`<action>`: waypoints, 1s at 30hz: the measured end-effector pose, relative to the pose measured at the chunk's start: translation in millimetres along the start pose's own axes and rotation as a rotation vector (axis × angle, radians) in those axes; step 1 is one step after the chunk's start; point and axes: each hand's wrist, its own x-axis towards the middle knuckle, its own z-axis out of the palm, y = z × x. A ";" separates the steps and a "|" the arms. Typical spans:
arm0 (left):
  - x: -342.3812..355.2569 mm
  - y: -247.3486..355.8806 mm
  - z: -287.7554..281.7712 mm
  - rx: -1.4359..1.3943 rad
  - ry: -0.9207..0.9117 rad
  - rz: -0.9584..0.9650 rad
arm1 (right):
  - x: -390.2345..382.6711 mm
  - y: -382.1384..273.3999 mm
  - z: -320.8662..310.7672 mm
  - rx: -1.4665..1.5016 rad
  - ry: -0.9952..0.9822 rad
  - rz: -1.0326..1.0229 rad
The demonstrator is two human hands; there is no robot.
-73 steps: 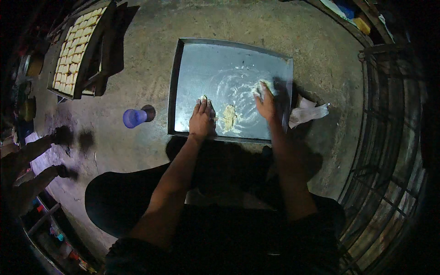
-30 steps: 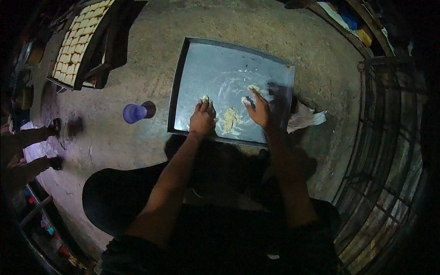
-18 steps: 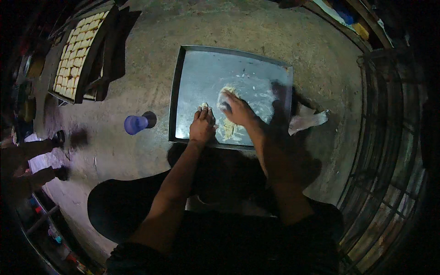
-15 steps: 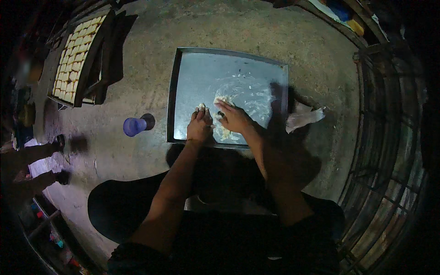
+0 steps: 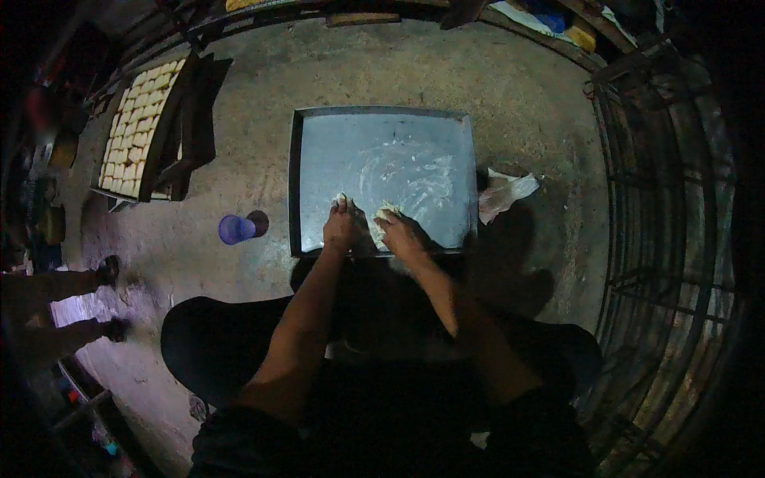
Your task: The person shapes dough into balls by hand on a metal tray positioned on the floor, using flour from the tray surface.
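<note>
A large, shallow metal tray [image 5: 331,147] lies on the floor in front of me, its right half streaked with white, floury smears. Over its near left part my left hand [image 5: 341,229] is closed, with a small pale lump, apparently dough, showing at its fingertips. Just right of it, my right hand [image 5: 402,236] curls over a larger pale, ragged piece of dough [image 5: 388,213] and presses it against the tray. The fingers hide part of this piece. The two hands are close together but apart.
Left of the tray stands a translucent purple-blue cup [image 5: 233,229]. Farther left, a rack [image 5: 163,151] holds rows of pale dough pieces. A crumpled whitish sheet [image 5: 508,193] lies right of the tray. Metal racks [image 5: 637,231] line the right side. Another person's legs [image 5: 76,283] show at left.
My right hand has drawn nearer to me along the tray, gathering the dough under its fingers. My left hand stays closed at nearly the same spot. The whole view has shifted slightly.
</note>
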 end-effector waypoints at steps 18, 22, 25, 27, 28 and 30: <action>21.6 96.5 -44.1 -1.346 -0.058 -0.173 | 30.1 2.3 -18.2 1.018 0.471 0.365; 28.4 98.6 -29.8 -1.296 0.276 -0.193 | 30.7 -23.2 -28.2 0.804 0.504 0.322; 35.4 98.4 -30.6 -1.567 0.194 -0.229 | 35.1 -25.3 -24.1 0.829 0.481 0.230; 38.8 109.6 -41.7 -1.729 0.132 -0.380 | 37.5 -13.4 -16.2 1.135 0.448 0.244; 37.2 110.7 -46.3 -1.626 0.155 -0.425 | 37.3 -11.2 -11.9 1.293 0.425 0.248; 32.7 109.7 -51.9 -1.418 0.203 -0.510 | 31.4 -14.3 -9.0 1.464 0.337 0.342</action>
